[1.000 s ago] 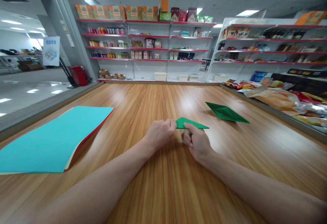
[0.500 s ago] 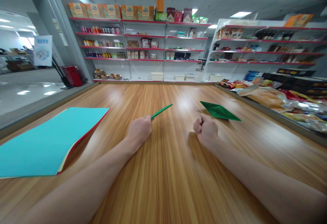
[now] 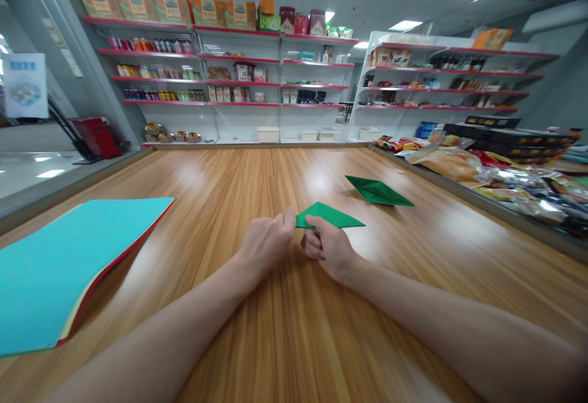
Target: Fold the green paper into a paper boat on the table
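Note:
A folded piece of green paper (image 3: 331, 215) is held between both hands above the middle of the wooden table (image 3: 275, 354). My left hand (image 3: 269, 236) grips its left end, fingers closed. My right hand (image 3: 333, 247) pinches its near edge, thumb on top and the other fingers curled underneath. Part of the paper is hidden by the fingers. Beyond my right hand, a folded green paper boat (image 3: 379, 191) rests on the table, apart from both hands.
A stack of coloured paper sheets (image 3: 78, 262), turquoise on top, lies on the left with its near right edge lifted. Packaged snacks (image 3: 459, 167) are heaped beyond the raised right table edge. Stocked shelves (image 3: 243, 87) stand behind the table.
My right hand has moved left and taken hold of the folded green paper. The paper has turned from edge-on to showing its flat face. The view has shifted slightly right.

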`<state>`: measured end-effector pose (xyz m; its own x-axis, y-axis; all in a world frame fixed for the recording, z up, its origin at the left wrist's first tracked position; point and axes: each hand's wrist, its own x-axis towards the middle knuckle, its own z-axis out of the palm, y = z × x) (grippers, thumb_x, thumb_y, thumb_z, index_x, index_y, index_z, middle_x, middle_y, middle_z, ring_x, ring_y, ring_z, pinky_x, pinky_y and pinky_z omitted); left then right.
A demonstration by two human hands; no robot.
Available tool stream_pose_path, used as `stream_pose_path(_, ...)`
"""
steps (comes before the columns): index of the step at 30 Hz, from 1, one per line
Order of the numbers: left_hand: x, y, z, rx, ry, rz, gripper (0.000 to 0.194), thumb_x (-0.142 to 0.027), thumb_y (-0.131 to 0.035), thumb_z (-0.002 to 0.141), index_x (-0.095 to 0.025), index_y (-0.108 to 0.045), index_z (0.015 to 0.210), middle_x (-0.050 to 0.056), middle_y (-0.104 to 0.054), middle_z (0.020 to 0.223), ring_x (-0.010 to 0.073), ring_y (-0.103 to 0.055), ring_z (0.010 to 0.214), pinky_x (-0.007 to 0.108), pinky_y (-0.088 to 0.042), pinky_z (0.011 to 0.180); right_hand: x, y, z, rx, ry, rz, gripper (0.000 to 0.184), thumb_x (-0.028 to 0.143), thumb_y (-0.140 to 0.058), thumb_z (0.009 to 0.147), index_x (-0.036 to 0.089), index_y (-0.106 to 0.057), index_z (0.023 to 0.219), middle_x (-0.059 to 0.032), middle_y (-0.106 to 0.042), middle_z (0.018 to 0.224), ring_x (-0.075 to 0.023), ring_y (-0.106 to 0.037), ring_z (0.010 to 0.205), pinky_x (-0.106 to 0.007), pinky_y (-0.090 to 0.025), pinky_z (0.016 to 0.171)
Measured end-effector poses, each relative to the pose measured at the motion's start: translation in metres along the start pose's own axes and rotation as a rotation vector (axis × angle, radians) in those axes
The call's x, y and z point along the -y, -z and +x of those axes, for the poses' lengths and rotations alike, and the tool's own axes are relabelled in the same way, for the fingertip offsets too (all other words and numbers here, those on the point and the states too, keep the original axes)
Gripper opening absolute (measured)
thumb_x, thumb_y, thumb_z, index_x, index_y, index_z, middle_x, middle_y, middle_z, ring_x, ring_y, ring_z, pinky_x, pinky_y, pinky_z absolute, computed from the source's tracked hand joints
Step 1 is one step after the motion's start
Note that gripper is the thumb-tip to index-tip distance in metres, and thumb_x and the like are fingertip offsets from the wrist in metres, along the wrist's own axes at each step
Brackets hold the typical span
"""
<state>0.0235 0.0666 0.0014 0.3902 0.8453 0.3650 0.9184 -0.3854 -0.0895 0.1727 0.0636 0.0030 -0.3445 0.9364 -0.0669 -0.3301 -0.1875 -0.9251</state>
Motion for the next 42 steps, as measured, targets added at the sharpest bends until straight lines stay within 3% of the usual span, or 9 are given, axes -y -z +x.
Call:
stream_pose_path(5, 0.019, 0.001, -0.002, 0.006, 0.283, -0.032, 0.033, -0.020, -0.031, 0.097, -0.005, -0.061, 0.101, 0.017, -0.067, 0.074, 0.0295, -0.068, 0.074, 0.037, -0.049, 0.065, 0.001, 0.012, 0.001, -0.106, 0.106, 0.042, 0.049, 0.039, -0.049, 0.080, 0.021, -0.026, 0.040, 0.0045, -0.022, 0.033, -0.0066, -0.022, 0.032, -0.028, -0.014, 0.040)
stream_pose_path(9, 0.009, 0.008, -0.006, -0.276, 0.236, -0.512, 0.032, -0.030, -0.038, 0.095, -0.011, -0.058, 0.111, 0.015, -0.065, 0.100, 0.0245, -0.061, 0.095, 0.036, -0.047, 0.080, 0.000, 0.015, 0.005, -0.042, 0.123, -0.072, 0.054, 0.047, -0.052, 0.080, 0.021, -0.027, 0.041, 0.0048, -0.024, 0.033, -0.0063, -0.023, 0.033, -0.027, -0.014, 0.040)
stream_pose_path(12, -0.018, 0.013, -0.007, 0.040, 0.499, -1.305, 0.046, -0.055, -0.038, 0.091, -0.014, -0.057, 0.079, 0.000, -0.051, 0.055, 0.0130, -0.048, 0.044, 0.025, -0.036, 0.041, -0.004, 0.014, 0.006, 0.063, 0.134, -0.139, 0.058, 0.056, -0.052, 0.081, 0.020, -0.030, 0.041, 0.0054, -0.024, 0.034, -0.0060, -0.024, 0.032, -0.025, -0.013, 0.038)
stream_pose_path(16, -0.031, 0.011, -0.004, 0.354, 0.495, -1.893, 0.053, -0.061, -0.054, 0.081, -0.017, -0.041, 0.055, -0.008, -0.026, 0.042, 0.0047, -0.022, 0.032, 0.020, -0.012, 0.034, -0.007, 0.015, 0.005, 0.184, 0.099, -0.161, 0.062, 0.060, -0.051, 0.082, 0.019, -0.029, 0.041, 0.0061, -0.024, 0.033, -0.0049, -0.020, 0.030, -0.024, -0.011, 0.037)
stream_pose_path(24, -0.029, 0.005, -0.007, 0.062, 0.358, -1.845, 0.058, -0.054, -0.057, 0.079, -0.018, -0.036, 0.040, -0.005, -0.027, 0.036, 0.0046, -0.025, 0.033, 0.022, -0.015, 0.038, 0.001, 0.015, 0.008, 0.086, 0.146, -0.113, 0.063, 0.054, -0.063, 0.077, 0.019, -0.026, 0.040, 0.0071, -0.023, 0.031, -0.0041, -0.021, 0.030, -0.024, -0.011, 0.037)
stream_pose_path(30, -0.043, 0.005, -0.009, -0.088, 0.406, -1.733, 0.054, -0.050, -0.056, 0.080, -0.019, -0.034, 0.042, -0.006, -0.027, 0.038, 0.0054, -0.026, 0.035, 0.023, -0.017, 0.039, 0.002, 0.023, 0.016, 0.009, 0.158, -0.034, 0.061, 0.040, -0.070, 0.074, 0.018, -0.025, 0.040, 0.0069, -0.025, 0.031, -0.0038, -0.023, 0.029, -0.023, -0.013, 0.037)
stream_pose_path(38, -0.023, 0.011, -0.020, -0.217, 0.431, -1.759, 0.054, -0.047, -0.055, 0.083, -0.020, -0.030, 0.044, -0.007, -0.024, 0.040, 0.0049, -0.024, 0.035, 0.023, -0.016, 0.039, 0.040, 0.079, 0.042, -0.303, 0.246, 0.115, 0.058, 0.042, -0.051, 0.088, 0.019, -0.015, 0.049, 0.0069, -0.015, 0.034, -0.0060, -0.014, 0.031, -0.024, -0.010, 0.035)
stream_pose_path(40, -0.021, 0.011, -0.018, -0.214, 0.421, -1.805, 0.055, -0.049, -0.056, 0.082, -0.020, -0.029, 0.044, -0.007, -0.023, 0.040, 0.0045, -0.023, 0.035, 0.022, -0.015, 0.038, 0.039, 0.078, 0.039, -0.274, 0.247, 0.119, 0.056, 0.043, -0.050, 0.088, 0.019, -0.018, 0.049, 0.0062, -0.017, 0.035, -0.0068, -0.016, 0.031, -0.024, -0.012, 0.035)
stream_pose_path(42, -0.023, 0.009, -0.013, -0.136, 0.370, -1.832, 0.056, -0.053, -0.055, 0.082, -0.019, -0.030, 0.045, -0.007, -0.024, 0.040, 0.0043, -0.023, 0.035, 0.022, -0.014, 0.038, 0.028, 0.064, 0.031, -0.047, 0.166, 0.123, 0.052, 0.042, -0.050, 0.085, 0.019, -0.024, 0.046, 0.0054, -0.021, 0.035, -0.0069, -0.019, 0.032, -0.024, -0.013, 0.037)
